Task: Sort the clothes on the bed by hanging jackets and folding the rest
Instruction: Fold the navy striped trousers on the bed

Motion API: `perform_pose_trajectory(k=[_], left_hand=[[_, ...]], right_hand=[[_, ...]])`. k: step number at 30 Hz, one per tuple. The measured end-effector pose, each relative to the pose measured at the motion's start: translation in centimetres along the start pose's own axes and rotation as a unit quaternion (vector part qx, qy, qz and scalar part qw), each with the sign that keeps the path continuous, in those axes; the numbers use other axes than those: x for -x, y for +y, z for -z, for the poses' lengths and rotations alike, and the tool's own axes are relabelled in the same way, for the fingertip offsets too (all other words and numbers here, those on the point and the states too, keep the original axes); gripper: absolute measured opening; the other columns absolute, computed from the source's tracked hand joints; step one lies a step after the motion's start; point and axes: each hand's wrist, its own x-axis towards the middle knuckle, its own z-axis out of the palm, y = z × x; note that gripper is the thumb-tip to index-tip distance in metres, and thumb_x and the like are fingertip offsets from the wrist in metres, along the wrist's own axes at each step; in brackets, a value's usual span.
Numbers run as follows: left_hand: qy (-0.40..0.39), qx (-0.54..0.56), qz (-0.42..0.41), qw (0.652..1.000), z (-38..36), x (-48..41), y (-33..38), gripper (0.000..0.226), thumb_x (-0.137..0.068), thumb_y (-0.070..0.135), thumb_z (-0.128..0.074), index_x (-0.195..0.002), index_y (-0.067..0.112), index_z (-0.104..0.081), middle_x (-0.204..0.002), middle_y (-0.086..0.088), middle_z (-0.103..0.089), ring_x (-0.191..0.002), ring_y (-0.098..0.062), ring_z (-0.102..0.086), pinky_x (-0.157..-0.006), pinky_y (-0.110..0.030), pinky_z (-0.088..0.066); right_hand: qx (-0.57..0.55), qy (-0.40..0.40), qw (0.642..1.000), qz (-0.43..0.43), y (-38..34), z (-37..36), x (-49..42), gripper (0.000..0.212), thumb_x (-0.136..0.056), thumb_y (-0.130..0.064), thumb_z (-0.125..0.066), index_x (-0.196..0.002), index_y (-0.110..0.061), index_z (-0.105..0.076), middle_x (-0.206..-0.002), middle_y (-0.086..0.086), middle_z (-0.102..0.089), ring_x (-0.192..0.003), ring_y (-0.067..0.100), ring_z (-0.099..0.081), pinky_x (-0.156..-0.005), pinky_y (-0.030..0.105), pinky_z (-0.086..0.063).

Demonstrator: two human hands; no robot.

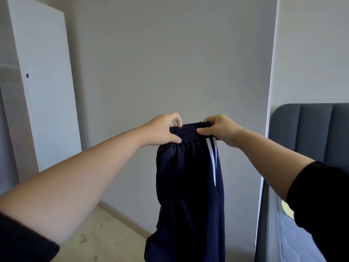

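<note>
**Navy track trousers, held up by the waistband**

Navy and soft-looking, the trousers (188, 186) hang in the air straight below the hands, both legs falling together toward the floor (103, 233); the hems run out of the bottom of the view. The left hand (162, 129) pinches one end of the gathered elastic waistband (188, 130), thumb in front and fingers curled behind; the right hand (221, 129) grips the other end the same way, just above two white stripes (212, 157) that run down the side seam. The hands sit close together, so the waistband is bunched between them rather than stretched flat.

The cloth looks like a light, limp knit; it should weigh little, hold no shape of its own and droop wherever it is not supported. It is probably not slippery and certainly not fragile, so a firm pinch does no harm. The waistband is the thickest, surest place to hold; its two ends, pulled apart, would spread the garment square. These are not a jacket, so folding seems the step in hand; the legs need to lie seam on seam, and the likely nuisance is a twist lower down, out of sight.

The bed (294, 242), with its grey padded headboard (311, 133), lies to the right of and below the right hand; a white wardrobe door (43, 91) stands off to the left of the left hand.
</note>
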Motion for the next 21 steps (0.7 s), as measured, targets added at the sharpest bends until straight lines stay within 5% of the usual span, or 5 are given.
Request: perform_pose_trajectory(k=[3,6,13,18,21], left_hand=[[0.128,0.253,0.068,0.957,-1.6,0.0,-1.1,0.068,-0.072,0.024,-0.082,-0.126,0.037,-0.043,-0.104,0.002,-0.066,-0.091,-0.014,-0.066,-0.082,-0.028,-0.05],[0.028,0.444,0.119,0.888,-3.4,0.0,-2.1,0.055,-0.077,0.021,-0.077,-0.126,0.021,-0.05,-0.116,0.0,-0.066,-0.104,-0.018,-0.065,-0.09,-0.033,-0.051],[0.17,0.436,0.127,0.875,-4.2,-0.8,-1.6,0.019,-0.07,0.011,-0.081,-0.085,0.017,-0.071,-0.081,0.002,-0.075,-0.075,-0.015,-0.073,-0.061,-0.023,-0.055],[0.23,0.419,0.132,0.868,-3.7,-1.3,-1.6,0.017,-0.07,0.008,-0.08,-0.08,0.017,-0.069,-0.073,0.007,-0.074,-0.069,-0.01,-0.071,-0.058,-0.021,-0.054],[0.248,0.41,0.139,0.867,-3.2,-1.4,-2.2,0.018,-0.071,0.008,-0.08,-0.08,0.018,-0.068,-0.073,0.008,-0.073,-0.066,-0.007,-0.07,-0.056,-0.019,-0.052]], right_hand=[[-0.002,0.071,0.997,0.019,0.0,0.1,0.0,0.015,-0.088,-0.015,-0.067,-0.075,-0.009,-0.062,-0.067,0.001,-0.059,-0.062,0.015,-0.056,-0.059,0.025,-0.045],[-0.036,0.09,0.995,0.029,-0.3,0.3,0.1,0.013,-0.094,-0.014,-0.059,-0.083,-0.007,-0.061,-0.072,0.003,-0.057,-0.067,0.016,-0.054,-0.06,0.025,-0.043],[-0.063,0.107,0.991,0.04,0.9,-0.5,0.3,0.015,-0.093,-0.025,-0.061,-0.093,-0.01,-0.063,-0.085,0.003,-0.066,-0.077,0.016,-0.063,-0.068,0.026,-0.051],[-0.205,-0.038,0.978,-0.014,3.9,-0.9,1.7,0.029,-0.082,-0.036,-0.068,-0.105,-0.018,-0.067,-0.103,-0.004,-0.073,-0.095,0.009,-0.068,-0.073,0.021,-0.053],[-0.124,0.014,0.992,-0.003,6.1,-2.1,2.2,0.006,-0.084,-0.019,-0.071,-0.082,-0.023,-0.067,-0.072,-0.018,-0.067,-0.07,-0.006,-0.062,-0.064,0.009,-0.043]])
